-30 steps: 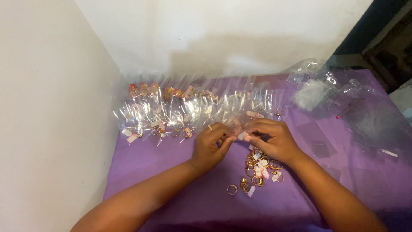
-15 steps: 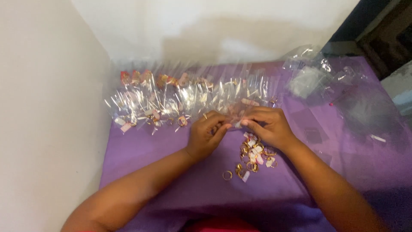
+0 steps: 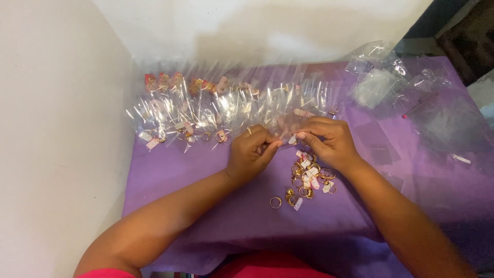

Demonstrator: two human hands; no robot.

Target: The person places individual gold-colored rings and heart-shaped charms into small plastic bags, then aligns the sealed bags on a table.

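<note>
1. Our left hand (image 3: 250, 153) and our right hand (image 3: 329, 139) meet in the middle of the purple surface (image 3: 206, 206). Both grips are pinched shut on one small clear bag (image 3: 286, 135), which sits between our fingertips.
2. Just below the grip, toward us, lies a little pile of gold rings (image 3: 307, 177) with small white and pink tags. One single ring (image 3: 276, 202) lies a bit apart from the pile, on its left.
3. Just past the grip, away from us, a long row of filled clear bags (image 3: 221, 110) runs from side to side. Some of them touch our knuckles.
4. To the right of the grip and farther back is a heap of empty clear bags (image 3: 381, 77). More flat clear bags (image 3: 447, 123) lie spread out to the right.
5. A white wall (image 3: 56, 128) stands close on the left, right at the edge of the surface. Another wall runs along the back, behind the row of bags.
6. The most open room is the bare purple patch to the left of the grip and below it, beside our left arm.
7. Compared with a moment ago, our hands are in almost the same spot and still pinch together. The pile of rings and the row of bags have not moved.
</note>
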